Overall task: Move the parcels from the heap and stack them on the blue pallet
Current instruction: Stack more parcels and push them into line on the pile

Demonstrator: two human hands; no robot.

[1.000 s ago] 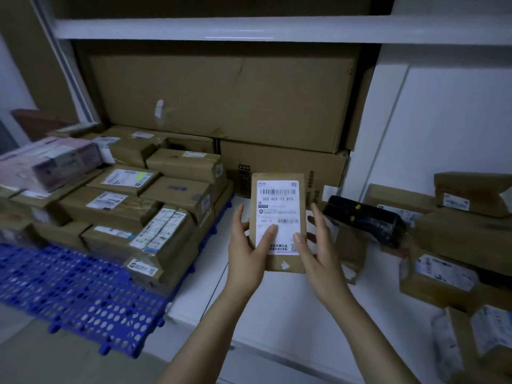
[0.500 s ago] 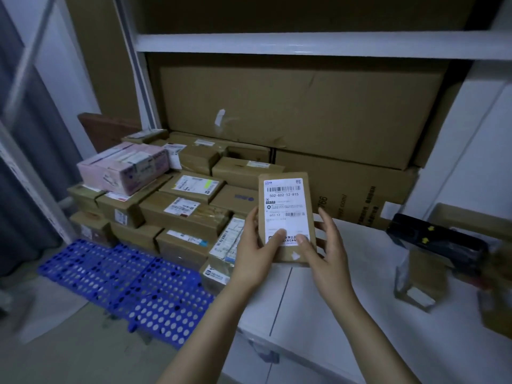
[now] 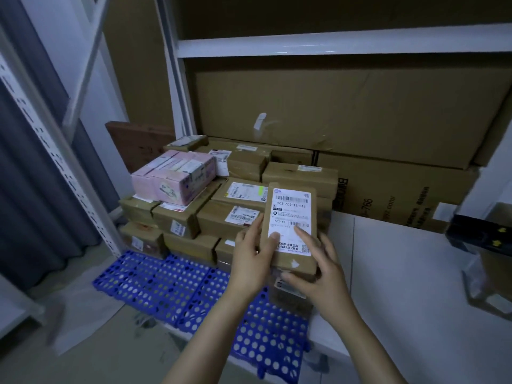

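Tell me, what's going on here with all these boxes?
A person is moving parcels by hand. The left hand and the right hand together hold one slim brown parcel, its white shipping label facing the camera, held up in front of the stacked parcels on the blue pallet. Several brown boxes and a pink box already sit stacked there. The held parcel has not been set down yet.
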